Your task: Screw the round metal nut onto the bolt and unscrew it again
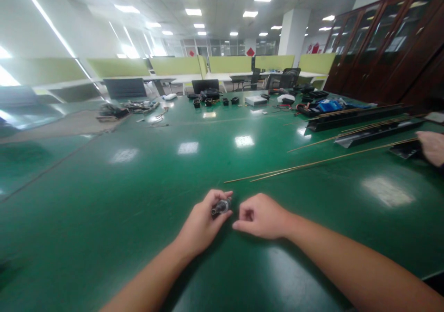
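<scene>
My left hand (204, 222) is closed around a small dark cylindrical piece (222, 206) with a metallic, ring-like end facing me. The thumb and fingers press on it from both sides, and its exact kind is too small and blurred to tell. Just to the right, my right hand (262, 216) hovers close to the piece without touching it. Its fingers curl loosely and the thumb stands apart from them, with nothing visible between. Both hands are low over the green tabletop (138, 238).
Thin brass-coloured rods (312, 163) lie beyond my right hand, reaching toward black metal channels (378, 131). Another person's hand (432, 146) is at the right edge. Small black boxes (208, 102), a white box (255, 100) and a blue item (329, 105) stand at the back.
</scene>
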`<state>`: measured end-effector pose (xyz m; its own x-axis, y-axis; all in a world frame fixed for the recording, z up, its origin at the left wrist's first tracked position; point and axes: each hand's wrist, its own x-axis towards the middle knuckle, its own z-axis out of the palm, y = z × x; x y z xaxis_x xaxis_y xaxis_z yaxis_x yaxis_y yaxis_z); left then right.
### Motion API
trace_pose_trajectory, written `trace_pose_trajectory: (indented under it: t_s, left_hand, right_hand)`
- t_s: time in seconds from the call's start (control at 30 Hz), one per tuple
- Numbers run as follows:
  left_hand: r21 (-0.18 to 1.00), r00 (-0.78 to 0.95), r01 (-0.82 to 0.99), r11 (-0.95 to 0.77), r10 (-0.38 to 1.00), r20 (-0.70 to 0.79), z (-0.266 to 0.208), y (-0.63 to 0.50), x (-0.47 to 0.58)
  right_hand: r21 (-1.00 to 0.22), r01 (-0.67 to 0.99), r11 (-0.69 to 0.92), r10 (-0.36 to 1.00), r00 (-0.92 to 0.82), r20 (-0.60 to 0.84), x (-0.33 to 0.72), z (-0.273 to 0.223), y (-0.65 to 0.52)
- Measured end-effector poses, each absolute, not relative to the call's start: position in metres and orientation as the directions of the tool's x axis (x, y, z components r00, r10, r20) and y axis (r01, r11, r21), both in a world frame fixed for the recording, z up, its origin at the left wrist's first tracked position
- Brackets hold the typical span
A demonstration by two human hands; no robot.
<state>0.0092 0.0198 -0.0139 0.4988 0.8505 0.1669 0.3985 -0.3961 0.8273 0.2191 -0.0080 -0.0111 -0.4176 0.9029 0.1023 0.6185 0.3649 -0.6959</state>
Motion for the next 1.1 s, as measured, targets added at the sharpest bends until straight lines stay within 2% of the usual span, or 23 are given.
trace_pose_trajectory:
  t_s: [0.37,0.6,0.8,1.1]
  left_hand:
    - [0.797,0.481,0.447,-0.407,0.860,0.170,-0.0088,0.0171,0.0119]
    - [0.703,0.498,0.517,-0.489,0.839,0.218,-0.0076,0.0181,0.0113]
    - [0.655,0.519,0.507,-0.560,0.805,0.287,-0.0066,0.0176,0.0091]
    - [0.637,0.478,0.518,-0.571,0.811,0.338,-0.0077,0.0172,0.0093]
  right_hand:
    - [-0.703,0.604,0.375,0.898,-0.426,0.112,0.2185,-0.0093,-0.0083]
    - [-0.737,0.579,0.349,0.903,-0.417,0.100,0.2176,-0.0129,-0.0087]
    - [-0.807,0.524,0.271,0.945,-0.305,0.119,0.2184,-0.0118,-0.0064]
    - [-0.814,0.492,0.310,0.933,-0.322,0.161,0.2186,-0.0120,-0.0070]
